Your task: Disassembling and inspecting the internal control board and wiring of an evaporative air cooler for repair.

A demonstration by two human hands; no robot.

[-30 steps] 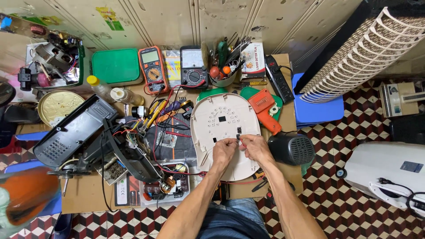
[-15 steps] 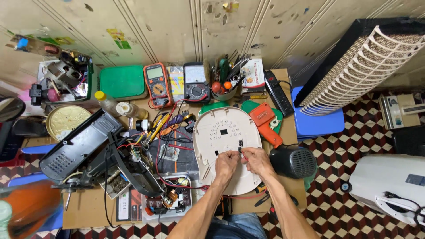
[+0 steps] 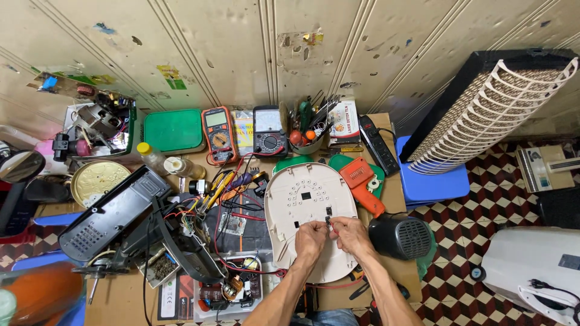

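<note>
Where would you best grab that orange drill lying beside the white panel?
Probably by its handle, coming from above. The orange drill lies flat on the table, its handle slanting toward the black motor, free on top. The white panel crowds its left side, so sideways room for fingers looks tight.

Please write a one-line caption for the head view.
Both hands, left hand and right hand, pinch a small black part over a beige panel.
</note>
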